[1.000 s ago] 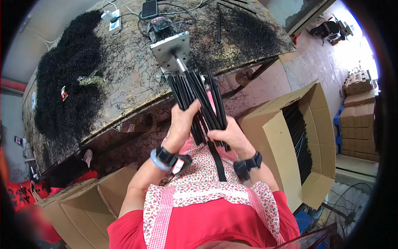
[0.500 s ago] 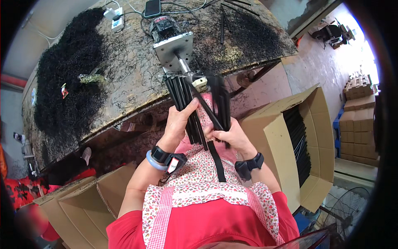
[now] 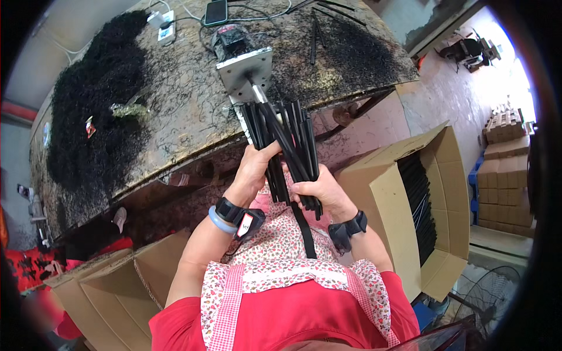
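Note:
My left hand (image 3: 255, 169) is closed around a bundle of thin black tubes (image 3: 275, 178), its thumb lying across them. In my right hand (image 3: 325, 191) is a second bundle of black tubes (image 3: 308, 143), gripped near the lower ends. The two bundles sit close together, and one tube slants between them up to the metal shaft (image 3: 258, 92). That shaft sticks out from a pale metal plate (image 3: 246, 71) in front of a dark motor (image 3: 230, 42) on the table. Whether the slanting tube sits on the shaft or only meets it, I cannot tell.
The worn table (image 3: 181, 126) bears a large heap of black shavings (image 3: 96, 105), a phone (image 3: 215, 11), a power strip (image 3: 166, 28) and loose tubes (image 3: 314, 44). An open carton (image 3: 380, 216) of black tubes stands at right, other cartons (image 3: 120, 286) at left, and a fan (image 3: 489, 295) lower right.
The right hand's bundle, blurred before, has swung left against the left hand's bundle and is now sharp. The white block seen by the shaft is now hidden behind tubes.

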Tool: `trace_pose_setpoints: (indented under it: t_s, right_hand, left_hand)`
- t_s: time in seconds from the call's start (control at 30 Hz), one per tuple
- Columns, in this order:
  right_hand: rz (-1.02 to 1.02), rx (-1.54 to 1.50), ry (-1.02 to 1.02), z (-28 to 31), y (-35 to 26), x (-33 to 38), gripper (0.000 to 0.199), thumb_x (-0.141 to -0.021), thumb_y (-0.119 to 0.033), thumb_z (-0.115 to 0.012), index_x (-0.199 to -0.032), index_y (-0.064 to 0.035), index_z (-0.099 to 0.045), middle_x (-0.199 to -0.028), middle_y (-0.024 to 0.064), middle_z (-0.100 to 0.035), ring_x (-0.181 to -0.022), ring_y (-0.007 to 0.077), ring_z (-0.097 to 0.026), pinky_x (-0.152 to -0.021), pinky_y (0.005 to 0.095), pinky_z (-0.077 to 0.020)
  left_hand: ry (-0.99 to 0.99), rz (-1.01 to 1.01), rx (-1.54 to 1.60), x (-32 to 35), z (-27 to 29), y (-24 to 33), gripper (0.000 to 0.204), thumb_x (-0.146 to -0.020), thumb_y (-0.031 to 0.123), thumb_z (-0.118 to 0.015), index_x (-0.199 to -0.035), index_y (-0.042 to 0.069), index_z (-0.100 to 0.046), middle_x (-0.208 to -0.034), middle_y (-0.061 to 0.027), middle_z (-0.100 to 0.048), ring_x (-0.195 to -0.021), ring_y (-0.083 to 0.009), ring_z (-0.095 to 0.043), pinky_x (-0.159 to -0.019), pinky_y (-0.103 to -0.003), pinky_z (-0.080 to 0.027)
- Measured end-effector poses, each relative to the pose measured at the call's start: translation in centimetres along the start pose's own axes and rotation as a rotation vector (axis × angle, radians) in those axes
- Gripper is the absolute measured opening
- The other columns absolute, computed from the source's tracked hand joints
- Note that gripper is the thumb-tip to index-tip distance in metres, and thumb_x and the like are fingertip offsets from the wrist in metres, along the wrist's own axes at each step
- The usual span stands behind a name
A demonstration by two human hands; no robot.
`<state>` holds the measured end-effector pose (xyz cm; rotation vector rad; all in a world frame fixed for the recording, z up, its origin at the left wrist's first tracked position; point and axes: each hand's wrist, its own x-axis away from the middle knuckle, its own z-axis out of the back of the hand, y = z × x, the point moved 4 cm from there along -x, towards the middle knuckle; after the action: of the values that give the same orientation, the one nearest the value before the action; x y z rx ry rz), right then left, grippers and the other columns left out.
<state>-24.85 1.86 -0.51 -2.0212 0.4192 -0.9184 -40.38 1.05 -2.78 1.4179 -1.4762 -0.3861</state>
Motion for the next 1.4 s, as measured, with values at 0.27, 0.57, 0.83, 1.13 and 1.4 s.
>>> trace_pose_setpoints:
  t_s: [0.27, 0.57, 0.83, 1.13, 1.4]
  right_hand:
    - [0.255, 0.248, 0.025, -1.4, 2.2, 1.1, 0.028, -0.074, -0.003, -0.071, -0.099, -0.0002, -0.06, -0.071, 0.0028, -0.062, -0.063, 0.011, -0.061, -0.057, 0.0233, -0.0494]
    - [0.14, 0.127, 0.16, 0.2, 2.3, 1.7, 0.026, -0.075, -0.002, -0.071, -0.099, -0.0009, -0.059, -0.081, 0.0012, -0.062, -0.064, 0.0063, -0.056, -0.058, 0.0215, -0.0472]
    - [0.371, 0.191, 0.249, 1.2, 3.3, 1.5, 0.032, -0.077, -0.002, -0.069, -0.107, 0.0004, -0.059, -0.084, 0.0015, -0.064, -0.07, 0.0071, -0.058, -0.062, 0.0225, -0.0484]
    - [0.243, 0.537, 0.186, -1.7, 1.8, 3.5, 0.034, -0.077, -0.003, -0.065, -0.111, 0.0005, -0.059, -0.085, 0.0053, -0.066, -0.07, 0.0085, -0.059, -0.063, 0.0229, -0.0485]
    - [0.134, 0.011, 0.257, -0.9, -0.4, 5.5, 0.034, -0.076, -0.002, -0.067, -0.109, 0.001, -0.059, -0.078, 0.0046, -0.062, -0.064, 0.0109, -0.059, -0.059, 0.0251, -0.0493]
  left_hand:
    - [0.004, -0.026, -0.15, 0.9, 1.2, -1.8, 0.025, -0.087, 0.027, -0.068, -0.094, 0.004, -0.067, -0.081, -0.0006, -0.065, -0.07, -0.0091, -0.059, -0.061, -0.024, -0.046]
    - [0.051, -0.094, -0.196, 1.9, -0.8, -2.9, 0.023, -0.087, 0.024, -0.068, -0.084, 0.001, -0.066, -0.071, -0.0011, -0.063, -0.062, -0.0076, -0.056, -0.055, -0.025, -0.045]
    - [0.038, -0.366, -0.346, 4.2, -2.1, -2.3, 0.03, -0.089, 0.027, -0.066, -0.077, 0.0, -0.063, -0.066, -0.0017, -0.061, -0.059, -0.007, -0.055, -0.053, -0.025, -0.043]
    - [-0.076, -0.178, -0.026, 2.1, 0.2, -2.5, 0.031, -0.088, 0.03, -0.068, -0.081, 0.001, -0.063, -0.068, -0.0026, -0.062, -0.061, -0.0074, -0.056, -0.058, -0.025, -0.045]
    - [-0.118, 0.047, -0.123, 3.8, -1.2, -0.9, 0.026, -0.087, 0.029, -0.069, -0.087, 0.003, -0.065, -0.078, -0.0031, -0.065, -0.067, -0.0104, -0.058, -0.063, -0.028, -0.047]
